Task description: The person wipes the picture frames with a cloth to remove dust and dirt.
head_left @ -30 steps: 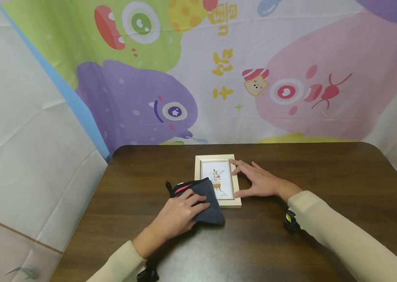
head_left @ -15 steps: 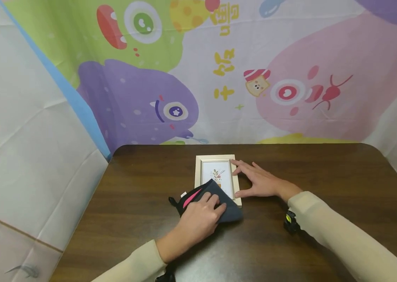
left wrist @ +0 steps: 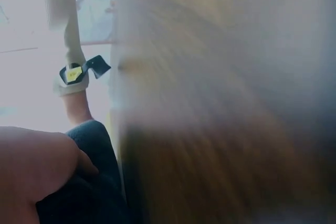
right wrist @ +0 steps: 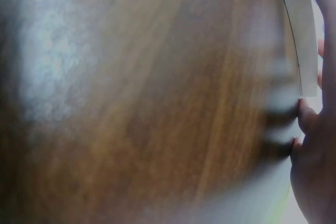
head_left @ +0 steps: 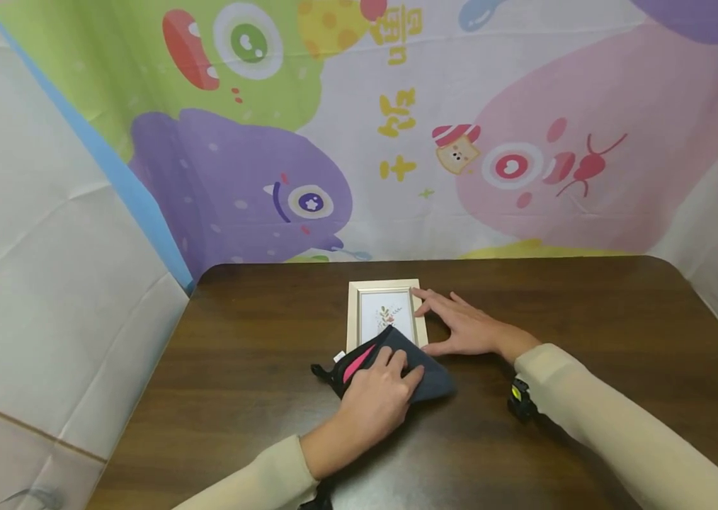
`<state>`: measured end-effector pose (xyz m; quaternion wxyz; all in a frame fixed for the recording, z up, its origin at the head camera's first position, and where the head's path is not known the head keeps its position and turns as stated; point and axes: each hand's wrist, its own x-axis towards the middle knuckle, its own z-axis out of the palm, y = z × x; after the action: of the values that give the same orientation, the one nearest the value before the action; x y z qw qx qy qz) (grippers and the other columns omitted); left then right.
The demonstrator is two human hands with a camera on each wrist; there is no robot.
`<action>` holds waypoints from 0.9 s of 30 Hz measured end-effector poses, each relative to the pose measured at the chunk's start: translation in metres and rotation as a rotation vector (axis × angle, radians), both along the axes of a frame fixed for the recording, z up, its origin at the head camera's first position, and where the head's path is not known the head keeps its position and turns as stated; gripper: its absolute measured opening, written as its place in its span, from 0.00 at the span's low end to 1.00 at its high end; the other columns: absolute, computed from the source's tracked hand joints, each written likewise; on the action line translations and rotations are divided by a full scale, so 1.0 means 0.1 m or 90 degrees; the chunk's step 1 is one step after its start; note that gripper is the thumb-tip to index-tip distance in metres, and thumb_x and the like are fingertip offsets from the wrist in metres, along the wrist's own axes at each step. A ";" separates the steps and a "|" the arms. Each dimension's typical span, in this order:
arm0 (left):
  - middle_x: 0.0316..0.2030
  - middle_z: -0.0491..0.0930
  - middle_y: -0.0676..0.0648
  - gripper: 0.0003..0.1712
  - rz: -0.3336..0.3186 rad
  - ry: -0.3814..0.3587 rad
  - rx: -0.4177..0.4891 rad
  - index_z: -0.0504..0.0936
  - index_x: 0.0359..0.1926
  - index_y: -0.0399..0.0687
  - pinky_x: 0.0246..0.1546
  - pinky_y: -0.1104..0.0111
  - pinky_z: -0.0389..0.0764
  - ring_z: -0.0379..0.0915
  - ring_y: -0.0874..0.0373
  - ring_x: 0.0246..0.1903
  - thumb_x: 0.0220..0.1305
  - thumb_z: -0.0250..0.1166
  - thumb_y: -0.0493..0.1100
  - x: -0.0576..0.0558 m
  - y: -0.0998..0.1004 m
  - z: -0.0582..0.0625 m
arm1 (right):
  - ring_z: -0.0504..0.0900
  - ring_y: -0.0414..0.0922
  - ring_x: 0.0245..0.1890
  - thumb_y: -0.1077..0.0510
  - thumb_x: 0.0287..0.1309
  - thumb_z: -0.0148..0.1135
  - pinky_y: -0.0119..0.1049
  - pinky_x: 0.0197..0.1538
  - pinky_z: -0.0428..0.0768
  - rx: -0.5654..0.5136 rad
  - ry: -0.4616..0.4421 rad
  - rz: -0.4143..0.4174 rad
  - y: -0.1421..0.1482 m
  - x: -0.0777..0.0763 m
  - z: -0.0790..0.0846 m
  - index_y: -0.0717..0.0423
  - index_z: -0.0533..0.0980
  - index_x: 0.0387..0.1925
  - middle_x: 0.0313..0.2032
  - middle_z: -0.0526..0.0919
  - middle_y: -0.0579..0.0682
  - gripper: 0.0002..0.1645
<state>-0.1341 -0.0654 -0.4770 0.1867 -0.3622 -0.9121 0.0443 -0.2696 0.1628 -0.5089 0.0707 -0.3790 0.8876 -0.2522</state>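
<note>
A pale wooden picture frame (head_left: 353, 312) lies flat on the dark table, with a plant drawing behind its pane. Over its lower part lies a dark blue-grey cloth pouch (head_left: 433, 382) with black trim, a loop and a pink inside. My left hand (head_left: 374, 400) grips this pouch from above, fingers bent on the fabric. The left wrist view shows the thumb (left wrist: 84, 163) against the dark cloth. At the frame's right edge, my right hand (head_left: 467, 329) rests its spread fingertips and thumb. The pouch hides the frame's bottom edge.
The brown wooden table (head_left: 238, 340) extends on all sides of the frame. Behind it hangs a printed cartoon curtain (head_left: 423, 234), and a white sheet (head_left: 66, 248) hangs on the left. Wrist cameras sit on both sleeves.
My left hand has slid the pouch to the right across the frame, covering more of its lower part. The pouch has turned somewhat. My right hand has stayed at the frame's edge.
</note>
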 end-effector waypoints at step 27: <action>0.33 0.73 0.47 0.15 0.059 -0.011 0.032 0.84 0.38 0.51 0.13 0.66 0.72 0.70 0.51 0.36 0.46 0.75 0.45 0.01 -0.55 0.09 | 0.46 0.51 0.75 0.26 0.47 0.66 0.63 0.69 0.40 0.000 -0.021 -0.019 -0.03 0.00 0.00 0.46 0.50 0.76 0.70 0.61 0.38 0.63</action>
<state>-0.1332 -0.1201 -0.4677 0.1853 -0.3149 -0.9305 0.0266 -0.2698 0.1601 -0.5086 0.0816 -0.3613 0.8918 -0.2597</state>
